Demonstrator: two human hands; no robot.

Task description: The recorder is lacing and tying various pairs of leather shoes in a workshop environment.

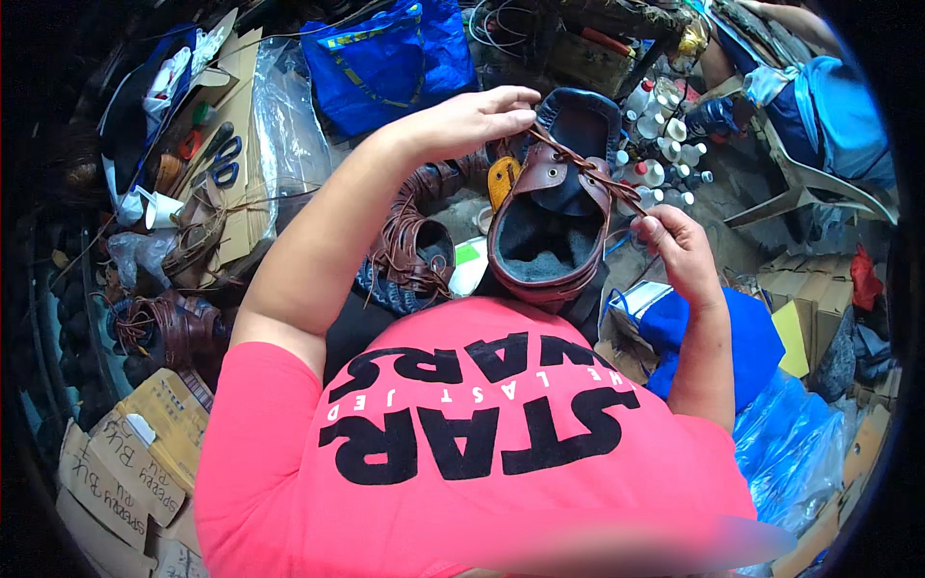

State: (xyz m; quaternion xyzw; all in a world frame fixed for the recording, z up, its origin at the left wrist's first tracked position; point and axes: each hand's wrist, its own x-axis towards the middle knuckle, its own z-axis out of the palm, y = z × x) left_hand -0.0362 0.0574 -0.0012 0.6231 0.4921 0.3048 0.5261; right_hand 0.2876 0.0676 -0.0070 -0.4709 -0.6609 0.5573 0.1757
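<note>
A brown leather shoe (pixel 547 236) with a dark lining rests on my lap, its opening turned up and its toe pointing away from me. A twisted brown lace (pixel 586 166) runs through the eyelets and stretches slantwise across the shoe. At the far left of the shoe, my left hand (pixel 491 114) is closed on one end of the lace. Lower and to the right, my right hand (pixel 676 246) pinches the other end between thumb and fingers. A yellow leather tag (pixel 502 183) sticks out at the shoe's left side.
More brown shoes (pixel 414 249) are piled left of my lap. Several small bottles (pixel 665 125) stand beyond the shoe. A blue bag (pixel 390 63) lies at the back, scissors (pixel 224 156) on cardboard at the left. Blue cloth (pixel 718 332) lies by my right forearm. Another person sits at far right.
</note>
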